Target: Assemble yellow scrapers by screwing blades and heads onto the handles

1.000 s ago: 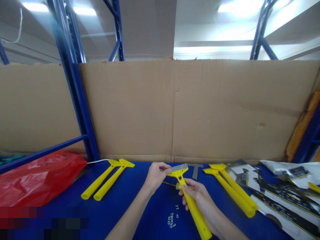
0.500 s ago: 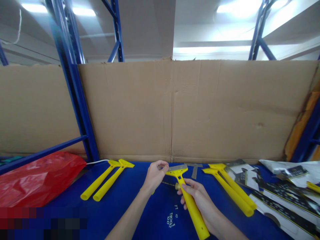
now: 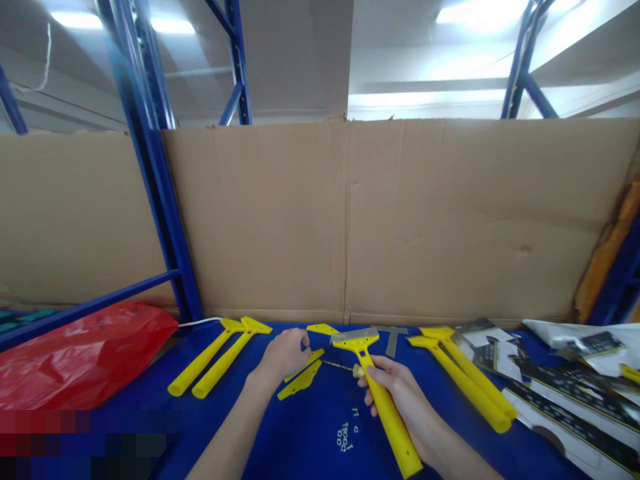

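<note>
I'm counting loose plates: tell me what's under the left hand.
One yellow plate shows partly from beneath the left hand; its covered part, and anything else the hand hides, cannot be seen.

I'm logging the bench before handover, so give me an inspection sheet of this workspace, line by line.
Surface: blue top, seen bare in places
Held: yellow scraper, grey blade at its head
Parts: three yellow plates, small metal bits, grey strips
Tool: screwdriver, lying by the scraper's neck
Other scrapers: two on the left, two on the right
Clutter: red bag left, packaging right
Left grip: hand at the plates, hold unclear
Right grip: hand closed on scraper handle
Cables: white cord near red bag
Surroundings: cardboard, blue rack
</note>
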Demonstrator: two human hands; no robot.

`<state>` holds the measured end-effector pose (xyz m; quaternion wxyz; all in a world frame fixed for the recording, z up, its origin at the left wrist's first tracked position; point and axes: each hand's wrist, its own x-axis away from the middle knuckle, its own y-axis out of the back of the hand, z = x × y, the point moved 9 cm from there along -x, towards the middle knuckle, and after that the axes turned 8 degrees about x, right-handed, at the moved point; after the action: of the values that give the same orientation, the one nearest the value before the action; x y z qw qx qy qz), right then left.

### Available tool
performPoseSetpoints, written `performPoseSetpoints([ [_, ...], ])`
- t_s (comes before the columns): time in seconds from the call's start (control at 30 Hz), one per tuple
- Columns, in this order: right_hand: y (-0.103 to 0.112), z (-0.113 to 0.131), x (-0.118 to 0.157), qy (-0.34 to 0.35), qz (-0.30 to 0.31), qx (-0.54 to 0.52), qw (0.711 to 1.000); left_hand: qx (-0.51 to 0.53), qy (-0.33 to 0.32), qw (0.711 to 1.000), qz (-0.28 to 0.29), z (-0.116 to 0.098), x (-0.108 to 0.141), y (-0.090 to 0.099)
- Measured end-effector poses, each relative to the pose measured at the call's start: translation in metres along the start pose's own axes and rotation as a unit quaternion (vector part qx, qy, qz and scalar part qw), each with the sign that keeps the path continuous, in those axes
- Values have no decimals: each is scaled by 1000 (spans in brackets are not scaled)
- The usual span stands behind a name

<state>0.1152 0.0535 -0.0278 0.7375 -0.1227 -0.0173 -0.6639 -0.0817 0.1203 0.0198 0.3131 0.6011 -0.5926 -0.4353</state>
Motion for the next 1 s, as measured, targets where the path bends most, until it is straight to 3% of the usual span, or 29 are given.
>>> performPoseSetpoints([
  [0.1,0,2,1,6,2,-4,1000,-72,-2,997,30,4,4,-1],
  [0.27,0,2,0,8,-1,-7,1000,-145,-34,987,56,-11,9,-7],
  [0.43,2,0,-2,4,-4,-12,1000,-174,-36,984,34,-17,10,-9],
  [0.63,3,-2,-6,10,-5,-17,1000,-143,-17,988,-53,-8,4,2],
  [0.73,4,-5,-9,6,-6,-16,1000,-54,-4,993,-106,0,1,10],
  [0.83,5,-8,-11,-3,-11,-14,1000,119,29,982,-145,11,-2,15],
  [0.9,5,-8,-12,-3,-11,-12,1000,261,68,950,-156,20,-3,13],
  [1.0,6,-9,-13,-1,-13,-8,1000,466,106,860,-178,26,-2,10],
])
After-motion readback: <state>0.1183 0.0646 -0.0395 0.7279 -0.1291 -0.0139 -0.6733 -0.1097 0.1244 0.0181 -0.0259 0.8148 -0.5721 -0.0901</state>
